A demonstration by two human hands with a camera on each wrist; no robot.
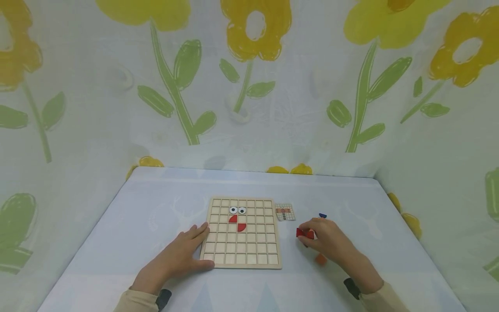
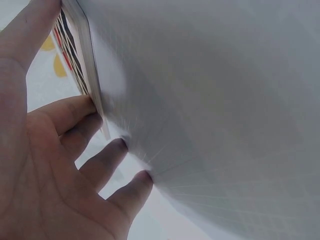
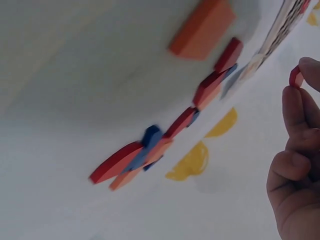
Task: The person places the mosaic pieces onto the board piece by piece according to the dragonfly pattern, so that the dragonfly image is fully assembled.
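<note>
A square wooden grid board (image 1: 236,265) lies on the table. Two round eye pieces (image 1: 233,210) and two red quarter-circle pieces (image 1: 241,227) sit in its upper cells. My left hand (image 1: 175,260) touches the board's left side, fingers extended and thumb by the near left corner; the left wrist view shows the fingertips at the board's edge. To the right of the board, my right hand (image 1: 329,240) pinches a small red piece (image 3: 296,77) between thumb and fingertip. Its exact shape is unclear. Loose red, blue and orange pieces lie beneath and around this hand, partly hidden by it.
A small printed pattern card (image 1: 285,212) lies beside the board's upper right side. An orange block (image 1: 321,259) rests near the right wrist, and a dark blue piece (image 1: 322,215) lies beyond the right hand. A flowered cloth wall (image 1: 292,112) stands behind the table.
</note>
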